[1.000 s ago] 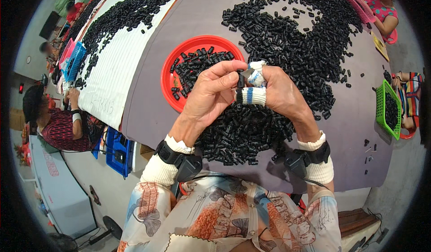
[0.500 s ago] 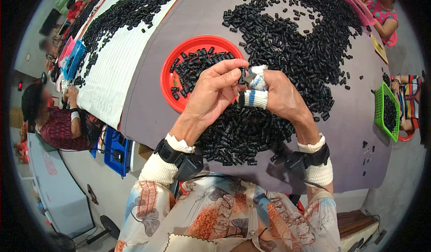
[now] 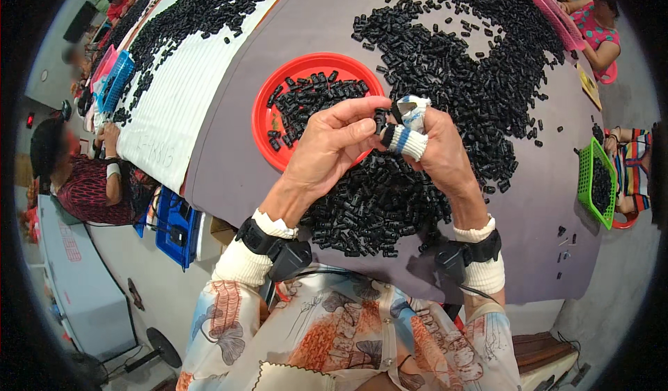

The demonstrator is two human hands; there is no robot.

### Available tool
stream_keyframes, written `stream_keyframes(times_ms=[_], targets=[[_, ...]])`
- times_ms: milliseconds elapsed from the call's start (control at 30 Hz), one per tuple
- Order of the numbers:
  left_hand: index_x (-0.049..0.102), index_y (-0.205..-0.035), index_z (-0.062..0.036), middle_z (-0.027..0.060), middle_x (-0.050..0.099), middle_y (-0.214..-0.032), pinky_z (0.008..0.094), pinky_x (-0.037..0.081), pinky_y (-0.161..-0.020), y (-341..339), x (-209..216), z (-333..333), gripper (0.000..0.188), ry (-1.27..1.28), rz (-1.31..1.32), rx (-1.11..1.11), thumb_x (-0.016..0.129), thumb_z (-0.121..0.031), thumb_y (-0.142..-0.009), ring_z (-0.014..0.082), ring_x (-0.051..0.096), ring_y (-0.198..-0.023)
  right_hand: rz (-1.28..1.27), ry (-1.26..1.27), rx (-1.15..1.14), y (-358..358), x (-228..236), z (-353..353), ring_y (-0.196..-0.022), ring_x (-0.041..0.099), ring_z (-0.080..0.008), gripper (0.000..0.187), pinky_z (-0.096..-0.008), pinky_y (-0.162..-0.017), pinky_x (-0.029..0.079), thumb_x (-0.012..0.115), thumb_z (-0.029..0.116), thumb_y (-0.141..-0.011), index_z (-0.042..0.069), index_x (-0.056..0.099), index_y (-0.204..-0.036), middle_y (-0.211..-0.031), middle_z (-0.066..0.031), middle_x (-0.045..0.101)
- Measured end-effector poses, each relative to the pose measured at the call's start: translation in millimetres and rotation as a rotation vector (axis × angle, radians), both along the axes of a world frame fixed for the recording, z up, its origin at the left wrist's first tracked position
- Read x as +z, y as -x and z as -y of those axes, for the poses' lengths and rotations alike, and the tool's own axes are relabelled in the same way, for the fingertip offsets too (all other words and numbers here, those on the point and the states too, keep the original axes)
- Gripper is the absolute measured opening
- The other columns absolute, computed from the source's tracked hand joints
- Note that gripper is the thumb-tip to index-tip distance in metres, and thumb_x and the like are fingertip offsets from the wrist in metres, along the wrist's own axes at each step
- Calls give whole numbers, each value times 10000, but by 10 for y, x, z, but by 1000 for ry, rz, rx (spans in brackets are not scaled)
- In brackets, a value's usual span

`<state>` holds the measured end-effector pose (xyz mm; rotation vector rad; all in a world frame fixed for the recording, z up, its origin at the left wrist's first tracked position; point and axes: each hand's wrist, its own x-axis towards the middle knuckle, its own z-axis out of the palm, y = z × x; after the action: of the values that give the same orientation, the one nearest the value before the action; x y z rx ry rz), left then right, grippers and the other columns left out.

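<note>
My left hand (image 3: 327,137) is closed, its thumb and forefinger pinching a small black cylindrical plastic part (image 3: 380,118). Against that part works my right hand (image 3: 445,147), with white, blue-striped knitted covers (image 3: 406,140) on its thumb and forefinger. Its fingers are curled closed; a thin dark edge shows between the covers, too small to name. Behind my left hand sits a round red tray (image 3: 261,130) holding many similar black parts (image 3: 316,95). A large heap of loose black parts (image 3: 376,210) spreads under and beyond both hands.
Grey cloth (image 3: 223,140) covers the table. At the right edge are a green basket (image 3: 588,175) of parts and a person in stripes (image 3: 630,165). Another person (image 3: 591,32) sits far right by a pink basket (image 3: 557,18). A person (image 3: 90,189) works left at a white-covered table (image 3: 174,91).
My right hand has turned, its covered fingertips tilting and shifting slightly right. The left hand keeps its pinch. The whole view has shifted a little.
</note>
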<state>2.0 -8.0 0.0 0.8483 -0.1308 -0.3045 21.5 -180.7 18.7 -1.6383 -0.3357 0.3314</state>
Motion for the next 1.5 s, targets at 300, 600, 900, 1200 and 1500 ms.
stream_keyframes(times_ms=[300,600,900,1200,1500], targets=[[541,-1116,27,112,605,-1006,266,509,-715,-4,14,9,284,-12,-30,33,571,-56,-846,135,585,-766,-4,-43,-58,30,-68,-9,-650,514,-58,234,-216,-572,415,688,171,-767,7,618,-920,-760,-5,590],[546,-1089,19,91,619,-928,245,493,-672,2,2,39,249,-20,-52,57,565,-67,-856,124,585,-765,65,14,-76,117,-44,-26,-656,502,-65,231,-224,-602,421,707,142,-744,7,609,-904,-742,4,569],[534,-1108,28,77,604,-969,243,477,-754,29,-8,3,254,18,7,5,546,-61,-870,110,577,-839,26,-46,-96,119,-56,-20,-693,515,-65,202,-226,-625,433,700,116,-747,5,614,-892,-772,-7,584],[532,-1118,20,69,607,-919,240,463,-673,46,-6,74,263,83,-86,31,538,-81,-875,98,548,-747,-47,-66,-62,107,-1,-18,-670,500,-48,191,-212,-598,420,697,134,-753,11,612,-872,-756,11,577],[545,-1095,16,48,596,-887,222,462,-672,37,29,95,237,108,-121,21,523,-105,-892,89,551,-745,59,93,13,76,65,-19,-632,480,-73,227,-233,-583,408,712,180,-735,16,599,-844,-709,4,550]])
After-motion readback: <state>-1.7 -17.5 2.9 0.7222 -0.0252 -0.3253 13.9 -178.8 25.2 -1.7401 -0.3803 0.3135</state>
